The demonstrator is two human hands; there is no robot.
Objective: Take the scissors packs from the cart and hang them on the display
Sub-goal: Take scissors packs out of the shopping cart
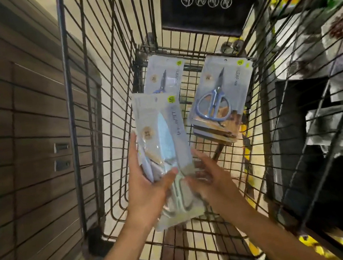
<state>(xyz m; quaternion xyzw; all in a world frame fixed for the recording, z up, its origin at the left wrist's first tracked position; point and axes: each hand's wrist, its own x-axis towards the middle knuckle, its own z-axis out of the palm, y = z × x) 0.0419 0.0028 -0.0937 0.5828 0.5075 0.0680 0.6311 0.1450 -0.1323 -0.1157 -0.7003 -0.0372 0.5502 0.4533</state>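
Pale scissors packs [162,131] held upright inside wire cart [103,108]; two stacks on its floor

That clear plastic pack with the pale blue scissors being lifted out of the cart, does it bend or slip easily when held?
The clear plastic pack of pale blue scissors probably stays fairly stiff: it stands straight above the left hand without drooping. Its glossy film looks slippery, so several packs held together could slide apart. The right hand at its edge suggests it needs steadying.

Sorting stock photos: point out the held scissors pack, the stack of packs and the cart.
held scissors pack [162,131]: head view, pack front.
stack of packs [216,94]: head view, top pack.
cart [107,107]: head view, left wire wall.
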